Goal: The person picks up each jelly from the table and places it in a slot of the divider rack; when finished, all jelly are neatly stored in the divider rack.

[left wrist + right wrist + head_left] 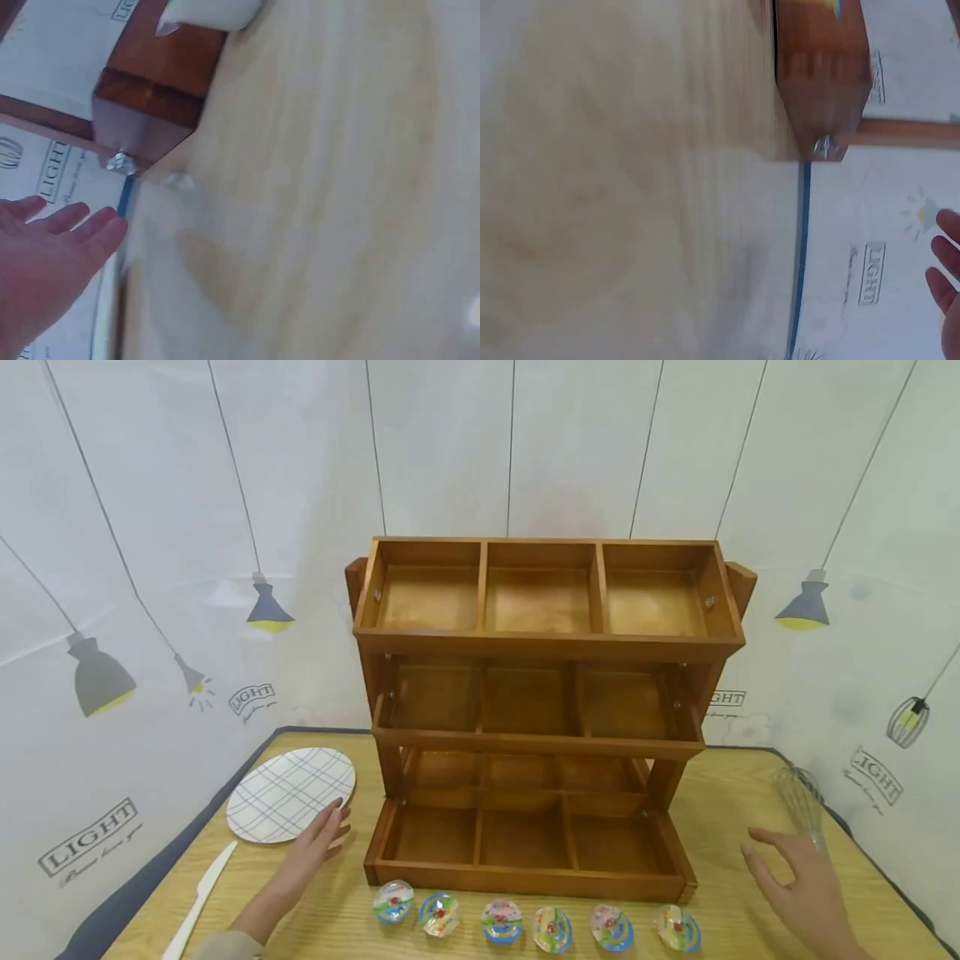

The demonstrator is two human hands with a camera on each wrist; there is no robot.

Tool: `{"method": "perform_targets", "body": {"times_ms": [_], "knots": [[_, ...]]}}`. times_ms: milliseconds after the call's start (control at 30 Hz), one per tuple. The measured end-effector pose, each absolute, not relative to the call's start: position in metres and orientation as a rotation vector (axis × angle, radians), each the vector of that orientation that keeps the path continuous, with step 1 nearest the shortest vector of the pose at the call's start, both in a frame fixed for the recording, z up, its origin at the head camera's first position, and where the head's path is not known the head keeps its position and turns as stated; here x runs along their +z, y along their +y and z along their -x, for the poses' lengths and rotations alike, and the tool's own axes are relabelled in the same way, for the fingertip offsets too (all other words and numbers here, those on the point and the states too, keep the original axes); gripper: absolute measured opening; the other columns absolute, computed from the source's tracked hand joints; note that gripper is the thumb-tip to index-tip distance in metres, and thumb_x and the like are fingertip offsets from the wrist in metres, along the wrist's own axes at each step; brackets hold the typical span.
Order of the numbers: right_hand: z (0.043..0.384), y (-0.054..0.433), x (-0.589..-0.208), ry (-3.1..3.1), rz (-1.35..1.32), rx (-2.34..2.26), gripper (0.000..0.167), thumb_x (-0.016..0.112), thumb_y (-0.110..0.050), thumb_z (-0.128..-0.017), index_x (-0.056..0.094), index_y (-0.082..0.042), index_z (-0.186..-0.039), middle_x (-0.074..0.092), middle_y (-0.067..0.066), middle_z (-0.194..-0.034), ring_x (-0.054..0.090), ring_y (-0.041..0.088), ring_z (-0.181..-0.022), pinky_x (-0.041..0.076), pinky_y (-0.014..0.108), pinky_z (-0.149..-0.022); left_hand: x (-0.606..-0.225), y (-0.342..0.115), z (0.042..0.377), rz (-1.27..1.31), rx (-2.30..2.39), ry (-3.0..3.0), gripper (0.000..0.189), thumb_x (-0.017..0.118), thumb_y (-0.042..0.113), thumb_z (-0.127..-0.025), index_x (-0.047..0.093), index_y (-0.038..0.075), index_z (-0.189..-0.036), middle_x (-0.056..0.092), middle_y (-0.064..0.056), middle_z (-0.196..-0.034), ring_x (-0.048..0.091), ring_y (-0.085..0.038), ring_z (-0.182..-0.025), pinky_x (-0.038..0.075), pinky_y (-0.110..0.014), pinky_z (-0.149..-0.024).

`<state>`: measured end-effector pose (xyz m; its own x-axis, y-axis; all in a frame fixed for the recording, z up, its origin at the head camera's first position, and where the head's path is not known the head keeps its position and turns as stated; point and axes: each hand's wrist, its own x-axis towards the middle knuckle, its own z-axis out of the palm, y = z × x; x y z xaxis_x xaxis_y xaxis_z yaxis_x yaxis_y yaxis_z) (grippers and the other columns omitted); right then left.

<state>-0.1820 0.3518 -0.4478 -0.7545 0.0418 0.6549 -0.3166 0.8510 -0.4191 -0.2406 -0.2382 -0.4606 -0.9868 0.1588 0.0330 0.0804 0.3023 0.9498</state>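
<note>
My left hand is over the table left of a brown wooden rack, its fingers extended and holding nothing; its fingertips appear near the rim of a white checked plate. To the right of the rack is my right hand, thumb and fingers spread apart and nothing between them. A wire whisk lies just beyond it, its handle partly hidden by the hand. The three-tier rack has compartments in each tier. In front of it stands a row of several small sealed cups, including a leftmost cup and a rightmost cup.
A white knife lies on the wooden table at the left, below the plate. Behind the table's dark edge hangs a pale cloth printed with lamps. Both wrist views are blurred and show the rack's lower corners.
</note>
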Motion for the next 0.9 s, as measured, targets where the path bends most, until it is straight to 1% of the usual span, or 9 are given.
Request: {"method": "perform_targets", "body": {"times_ms": [100, 167, 233, 333, 467, 500, 600, 700, 900], "knots": [[0.166, 0.337, -0.452, -2.284, -0.159, 0.795, 0.013, 0.067, -0.007, -0.076, 0.068, -0.005, -0.089, 0.056, -0.027, -0.083, 0.045, -0.019, -0.078, 0.039, 0.004, -0.065, -0.471, -0.232, 0.238, -0.249, 1.81, 2.414, 0.055, 0.035, 0.03, -0.096, 0.016, 0.004, -0.141, 0.021, -0.023, -0.144, 0.027, -0.04, -0.129, 0.034, -0.04, -0.103], [0.156, 0.324, -0.453, -2.392, -0.071, 0.934, 0.013, 0.065, -0.014, -0.079, 0.068, -0.007, -0.091, 0.056, -0.03, -0.08, 0.05, -0.016, -0.073, 0.044, 0.008, -0.061, -0.478, -0.228, 0.236, -0.305, 1.793, 2.396, 0.056, 0.041, 0.024, -0.094, 0.017, 0.004, -0.141, 0.021, -0.023, -0.144, 0.027, -0.039, -0.129, 0.037, -0.028, -0.101], [0.148, 0.314, -0.452, -2.562, 0.07, 1.077, 0.023, 0.062, -0.026, -0.083, 0.066, -0.01, -0.098, 0.061, -0.024, -0.082, 0.052, -0.012, -0.071, 0.047, 0.013, -0.06, -0.483, -0.224, 0.234, -0.387, 1.779, 2.382, 0.058, 0.046, 0.019, -0.092, 0.018, 0.002, -0.14, 0.022, -0.025, -0.143, 0.028, -0.04, -0.128, 0.038, -0.017, -0.096], [0.142, 0.304, -0.453, -2.755, 0.273, 1.317, 0.042, 0.057, -0.037, -0.084, 0.059, -0.007, -0.113, 0.065, -0.002, -0.098, 0.054, -0.006, -0.075, 0.049, 0.02, -0.064, -0.486, -0.218, 0.234, -0.493, 1.787, 2.329, 0.062, 0.049, 0.015, -0.09, 0.015, 0.0, -0.14, 0.019, -0.028, -0.143, 0.028, -0.044, -0.127, 0.036, -0.011, -0.092], [0.142, 0.3, -0.463, -2.844, 0.281, 1.532, 0.055, 0.059, -0.036, -0.083, 0.047, -0.003, -0.125, 0.056, 0.015, -0.118, 0.055, -0.003, -0.081, 0.049, 0.022, -0.069, -0.487, -0.217, 0.234, -0.557, 1.782, 2.303, 0.065, 0.05, 0.014, -0.09, 0.012, 0.0, -0.141, 0.015, -0.028, -0.144, 0.026, -0.045, -0.127, 0.038, -0.02, -0.097], [0.143, 0.3, -0.466, -2.853, 0.253, 1.578, 0.058, 0.06, -0.035, -0.082, 0.045, -0.002, -0.126, 0.054, 0.017, -0.12, 0.054, -0.003, -0.082, 0.049, 0.023, -0.069, -0.488, -0.218, 0.234, -0.556, 1.789, 2.292, 0.066, 0.051, 0.015, -0.09, 0.012, 0.001, -0.141, 0.015, -0.027, -0.144, 0.027, -0.041, -0.128, 0.038, -0.019, -0.097], [0.145, 0.301, -0.477, -2.861, 0.116, 1.715, 0.063, 0.062, -0.03, -0.081, 0.039, 0.002, -0.13, 0.049, 0.023, -0.123, 0.054, -0.004, -0.084, 0.05, 0.024, -0.07, -0.492, -0.219, 0.233, -0.546, 1.836, 2.247, 0.068, 0.052, 0.014, -0.089, 0.011, 0.002, -0.141, 0.013, -0.025, -0.146, 0.036, -0.014, -0.127, 0.036, -0.012, -0.095], [0.147, 0.301, -0.484, -2.851, 0.044, 1.8, 0.066, 0.063, -0.027, -0.08, 0.034, 0.005, -0.131, 0.048, 0.025, -0.123, 0.055, -0.005, -0.083, 0.05, 0.024, -0.07, -0.496, -0.22, 0.232, -0.513, 1.884, 2.195, 0.07, 0.054, 0.014, -0.087, 0.012, 0.004, -0.142, 0.013, -0.021, -0.147, 0.038, 0.012, -0.114, 0.033, -0.005, -0.091], [0.149, 0.3, -0.483, -2.849, -0.045, 1.807, 0.065, 0.063, -0.024, -0.08, 0.035, 0.009, -0.129, 0.054, 0.024, -0.117, 0.056, -0.003, -0.081, 0.049, 0.022, -0.068, -0.495, -0.219, 0.234, -0.587, 1.9, 2.154, 0.069, 0.052, 0.011, -0.088, 0.009, 0.002, -0.142, 0.012, -0.025, -0.145, 0.039, 0.014, -0.111, 0.036, -0.008, -0.09]]}}
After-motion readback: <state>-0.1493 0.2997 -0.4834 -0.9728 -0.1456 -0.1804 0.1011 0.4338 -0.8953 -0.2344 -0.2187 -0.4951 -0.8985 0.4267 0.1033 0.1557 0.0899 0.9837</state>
